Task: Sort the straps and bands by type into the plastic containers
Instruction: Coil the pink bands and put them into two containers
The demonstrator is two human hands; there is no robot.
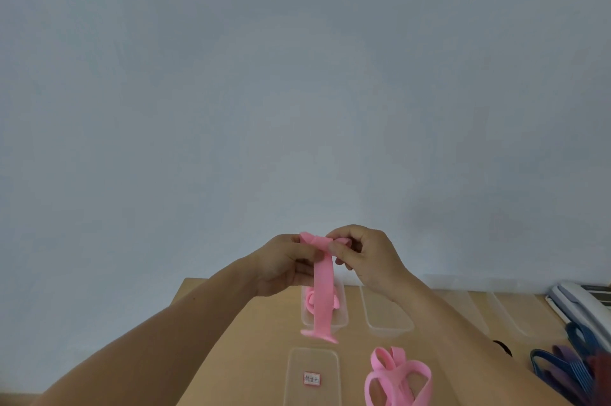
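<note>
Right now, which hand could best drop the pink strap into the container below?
Probably the left hand: it grips the hanging pink strap above the container; the right hand only pinches its top end.

Taking the container of pink bands as our marker: a pink strap is hanging straight down across its mouth, blocking the drop from above. The left hand and right hand, both pinching the strap's top, are crowding the air over it. To its left, bare table is lying open, though the left forearm is slanting across the near part. Just to its right an empty container is sitting, with only a thin strip of wood between them. In front of it, a clear labelled piece is filling the near lane, and loose pink bands are sprawling beside that. Far right, blue and purple bands are piling up.
</note>
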